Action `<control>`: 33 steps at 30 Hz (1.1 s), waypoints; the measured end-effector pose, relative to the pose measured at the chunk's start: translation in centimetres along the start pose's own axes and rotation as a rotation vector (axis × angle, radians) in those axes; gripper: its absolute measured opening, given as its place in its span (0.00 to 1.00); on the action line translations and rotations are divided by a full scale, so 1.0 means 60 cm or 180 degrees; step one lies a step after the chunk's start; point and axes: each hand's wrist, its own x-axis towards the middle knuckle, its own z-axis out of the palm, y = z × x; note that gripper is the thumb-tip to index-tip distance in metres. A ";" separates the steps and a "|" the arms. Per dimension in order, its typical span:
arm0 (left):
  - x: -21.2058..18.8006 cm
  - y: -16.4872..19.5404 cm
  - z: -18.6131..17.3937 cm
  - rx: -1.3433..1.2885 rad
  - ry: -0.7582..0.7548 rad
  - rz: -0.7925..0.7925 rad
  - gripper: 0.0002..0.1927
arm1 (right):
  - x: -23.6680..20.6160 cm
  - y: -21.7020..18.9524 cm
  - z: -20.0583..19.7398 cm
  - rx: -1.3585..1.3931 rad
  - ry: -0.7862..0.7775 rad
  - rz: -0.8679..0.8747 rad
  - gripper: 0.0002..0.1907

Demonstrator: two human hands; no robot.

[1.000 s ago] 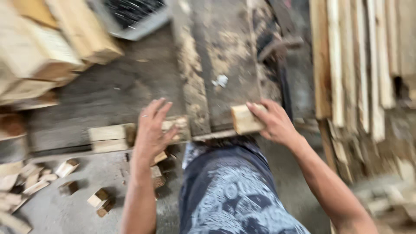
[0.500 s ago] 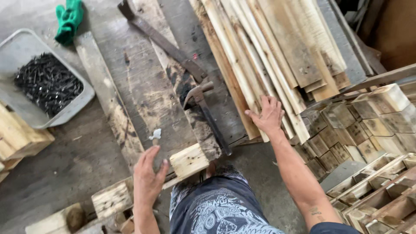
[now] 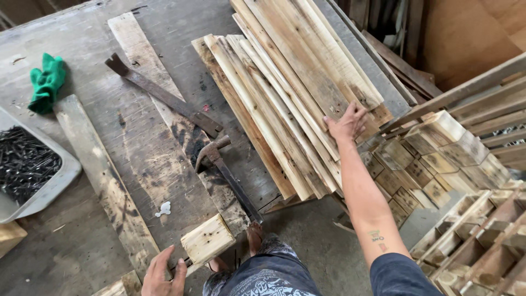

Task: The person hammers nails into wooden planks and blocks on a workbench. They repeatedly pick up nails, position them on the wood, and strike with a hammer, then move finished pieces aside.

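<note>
Wood is nearly all that shows, worn and grey on the bench, pale and fresh in the stock. At the bottom edge, left of centre, the left hand [image 3: 162,272] lies spread and relaxed beside a short pale block [image 3: 207,239], fingers just touching or nearly touching its lower left corner, gripping nothing; the block sits on the near end of a grey board [image 3: 137,159], just right of and above that hand. A bare foot [image 3: 254,235] shows below it, next to dark patterned shorts [image 3: 268,277]. A hammer [image 3: 226,174] lies at mid-frame, head up-left, handle running down-right toward the foot. Beyond it a long rusty bar [image 3: 164,96] slants from upper left to centre. At left, a grey tray [image 3: 52,183] holds dark nails [image 3: 22,161], with a green cloth [image 3: 46,82] above it. Right of centre, the right hand [image 3: 346,124] is stretched far out, palm down and fingers splayed flat on a stack of slats [image 3: 285,98], not yet closed around any. The slats' long axis runs from upper centre down toward the bottom centre, so their near ends point back at the person; this hand is the nearer one to them. Stacked blocks [image 3: 438,148] and crates [image 3: 482,235] fill the right side.
</note>
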 end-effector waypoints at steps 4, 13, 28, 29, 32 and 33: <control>-0.016 0.001 0.002 0.0039 -0.0020 -0.0280 0.24 | 0.003 -0.027 -0.023 -0.0714 0.0122 -0.0057 0.50; -0.038 0.057 -0.032 -0.0119 0.0418 -0.0219 0.21 | -0.017 0.018 0.008 0.1287 0.0407 -0.1994 0.20; 0.103 0.102 -0.068 -0.4642 0.0609 -0.1222 0.25 | -0.224 0.083 0.024 0.4094 -0.3488 -0.0634 0.23; 0.105 0.088 -0.071 -0.4872 0.0722 -0.1329 0.25 | -0.229 0.078 0.035 0.3913 -0.3606 -0.0837 0.24; 0.092 0.042 -0.057 -0.5015 0.0924 -0.1080 0.27 | -0.248 0.052 0.065 0.2932 -0.3534 -0.1485 0.24; 0.085 0.023 -0.052 -0.5158 0.1018 -0.0737 0.29 | -0.254 0.037 0.075 0.2524 -0.3642 -0.1950 0.24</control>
